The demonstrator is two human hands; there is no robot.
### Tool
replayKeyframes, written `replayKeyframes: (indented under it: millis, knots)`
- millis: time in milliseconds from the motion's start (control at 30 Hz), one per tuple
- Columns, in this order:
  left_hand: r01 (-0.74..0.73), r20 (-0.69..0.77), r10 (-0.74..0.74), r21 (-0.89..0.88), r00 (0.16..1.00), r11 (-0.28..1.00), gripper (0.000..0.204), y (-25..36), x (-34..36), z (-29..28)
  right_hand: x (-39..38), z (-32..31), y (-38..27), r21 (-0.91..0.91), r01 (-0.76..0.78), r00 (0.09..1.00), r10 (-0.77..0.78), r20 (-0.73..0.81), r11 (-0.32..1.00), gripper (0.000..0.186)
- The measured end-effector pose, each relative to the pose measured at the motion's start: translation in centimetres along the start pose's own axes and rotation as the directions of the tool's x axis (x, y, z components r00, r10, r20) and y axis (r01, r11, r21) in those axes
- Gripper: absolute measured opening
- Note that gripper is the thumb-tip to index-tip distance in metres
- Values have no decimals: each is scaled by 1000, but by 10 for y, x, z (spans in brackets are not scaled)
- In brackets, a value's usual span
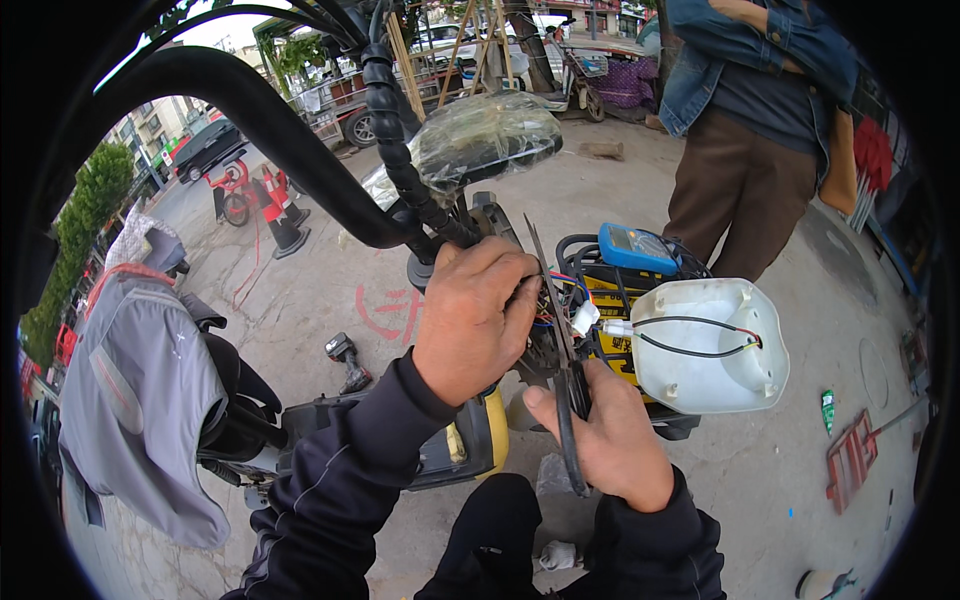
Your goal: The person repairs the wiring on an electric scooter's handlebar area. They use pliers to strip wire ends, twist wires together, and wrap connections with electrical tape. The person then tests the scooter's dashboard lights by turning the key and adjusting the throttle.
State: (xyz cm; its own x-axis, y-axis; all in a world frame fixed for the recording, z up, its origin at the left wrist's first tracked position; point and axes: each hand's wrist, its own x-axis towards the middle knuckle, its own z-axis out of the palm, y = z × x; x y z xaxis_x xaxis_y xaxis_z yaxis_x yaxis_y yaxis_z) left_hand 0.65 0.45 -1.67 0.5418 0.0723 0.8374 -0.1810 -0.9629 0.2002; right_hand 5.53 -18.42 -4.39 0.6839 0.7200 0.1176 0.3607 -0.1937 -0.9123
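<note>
The person's left hand is closed around a bunch of thin wires at the front of a yellow scooter. The fingers curl tight, and the wires poke out from under them, red and blue ones.

The right hand holds a pair of scissors. The fingers are wrapped around the dark handles, low down near the person's lap. The long blades point up and stand just beside the left hand's fingers, right at the wires. I cannot tell if the blades are on a wire or only next to it.

A white plastic cover hangs to the right of the hands. A black wire and a red wire run across it to a small white plug, which sits just beside the scissors.

Behind the cover a blue meter lies on top of the scooter's black wire basket. A mirror wrapped in clear plastic sticks up above the left hand.

Another person in a denim jacket stands on the ground at the far right. A grey scooter cover is on the left.
</note>
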Motion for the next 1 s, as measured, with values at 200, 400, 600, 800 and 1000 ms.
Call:
replayKeyframes:
  millis: [200,400,600,800,1000]
  knots:
    - [41,18,-41,-48,999,998,13,-2,-1,-2,-1,7,-12,-230,9,993,-36,-112,973,72]
    - [29,2,-29,-68,1000,997,12,-5,-2,-1,1,9,-15,-250,8,993,-38,-115,968,79]
    - [-10,0,10,-62,1000,998,12,-8,-1,0,6,15,-11,-230,78,979,-119,-166,970,76]
    - [15,0,-15,-90,1000,996,12,-9,-2,1,9,18,-7,-226,70,976,-113,-184,972,66]
    - [16,14,-15,-46,1000,999,10,-6,-1,0,11,16,-2,-208,22,983,-59,-174,978,41]
